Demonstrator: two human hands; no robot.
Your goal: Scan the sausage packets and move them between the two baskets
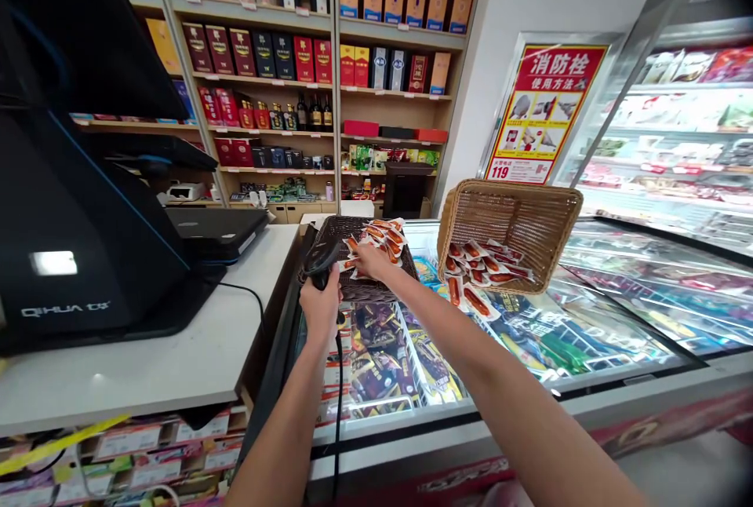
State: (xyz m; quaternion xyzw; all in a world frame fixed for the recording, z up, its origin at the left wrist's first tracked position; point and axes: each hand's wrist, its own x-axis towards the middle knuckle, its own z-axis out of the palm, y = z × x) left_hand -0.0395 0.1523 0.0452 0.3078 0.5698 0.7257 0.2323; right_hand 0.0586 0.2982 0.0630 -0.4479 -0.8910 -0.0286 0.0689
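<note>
My left hand (321, 304) is wrapped round the handle of a black barcode scanner (323, 257), whose cable hangs down in front of the freezer. Over a dark woven basket (376, 289), my right hand (372, 260) has its fingers closed on a packaged sausage (348, 264) beside the scanner head. More wrapped sausages (385, 232) are heaped in that basket behind the hand. To the right, a light brown wicker basket (511, 213) lies tipped on its side, with several wrapped sausages (485, 262) inside. Two others (479, 301) lie at its mouth on the freezer glass.
Both baskets stand on a glass-topped chest freezer (423, 428) holding packaged ice creams. At left, a black checkout terminal (88, 256) stands on a white counter (147, 381). Shelves of boxed bottles (252, 52) line the back wall. A lit display cooler (688, 114) stands at right.
</note>
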